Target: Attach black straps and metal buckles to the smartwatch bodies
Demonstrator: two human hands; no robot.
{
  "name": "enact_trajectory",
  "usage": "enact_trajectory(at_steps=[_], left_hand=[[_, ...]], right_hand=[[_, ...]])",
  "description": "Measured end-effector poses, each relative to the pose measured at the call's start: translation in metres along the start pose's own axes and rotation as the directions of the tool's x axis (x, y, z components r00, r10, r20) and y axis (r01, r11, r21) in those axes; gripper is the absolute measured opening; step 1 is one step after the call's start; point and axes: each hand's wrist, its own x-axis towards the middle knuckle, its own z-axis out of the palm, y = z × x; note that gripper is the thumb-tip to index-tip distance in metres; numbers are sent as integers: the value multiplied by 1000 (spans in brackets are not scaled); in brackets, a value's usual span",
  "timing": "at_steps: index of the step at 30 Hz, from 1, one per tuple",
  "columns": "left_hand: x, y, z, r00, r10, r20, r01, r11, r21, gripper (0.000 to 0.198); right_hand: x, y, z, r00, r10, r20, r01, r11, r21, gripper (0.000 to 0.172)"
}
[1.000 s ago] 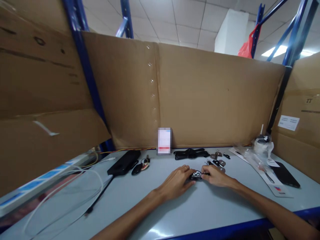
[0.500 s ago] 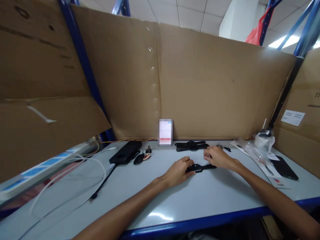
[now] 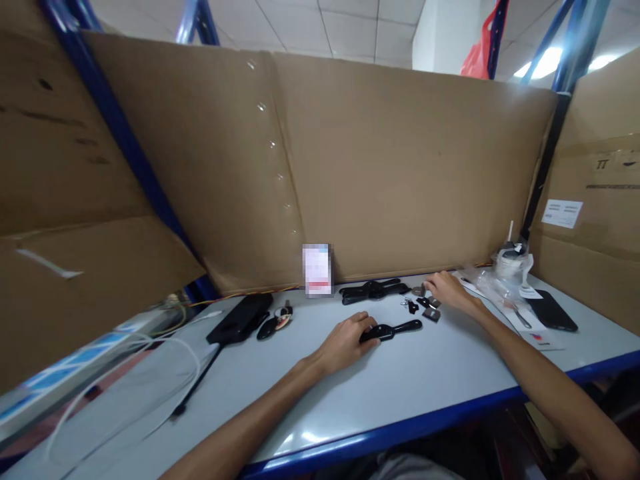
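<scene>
My left hand [image 3: 347, 341] rests on the table, its fingers closed around one end of a black long-handled tool [image 3: 385, 332]. The tool lies flat, a wide body under my fingers and a slim handle [image 3: 411, 325] pointing right. Farther back, my right hand [image 3: 445, 291] has its fingers bent down at a small grey metal piece [image 3: 419, 291]; what lies between the fingertips is hidden. Small dark pieces [image 3: 424, 303] and a flat grey square [image 3: 431, 314] lie just in front of it. Several similar black tools [image 3: 373, 291] are piled at the back.
A blurred lit screen [image 3: 318, 270] leans against the cardboard. To the left are keys [image 3: 280, 321], a black device [image 3: 241, 319], white cables [image 3: 197, 347] and a power strip [image 3: 65, 373]. On the right lie plastic packaging [image 3: 493, 285], a black phone [image 3: 553, 310] and a wrapped cup [image 3: 510, 260].
My right hand has left the tool's handle and moved back and right to the small parts. My left hand stays on the tool. The camera view has shifted a little.
</scene>
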Motion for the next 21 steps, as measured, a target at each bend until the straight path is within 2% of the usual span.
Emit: enact_trajectory(at_steps=[8, 14, 18, 21], left_hand=[[-1, 0, 4, 1000, -10, -18, 9, 999, -50, 10], [-3, 2, 4, 998, -55, 16, 55, 998, 30, 13], [-3, 5, 2, 997, -72, 28, 69, 994, 87, 16], [-3, 5, 2, 997, -69, 39, 65, 993, 98, 20]], right_hand=[[1, 12, -3, 998, 40, 46, -40, 999, -8, 32], [0, 14, -1, 995, 80, 59, -78, 996, -43, 33], [-1, 12, 0, 997, 46, 69, -45, 999, -19, 35], [-1, 7, 4, 995, -11, 98, 9, 1000, 26, 28]])
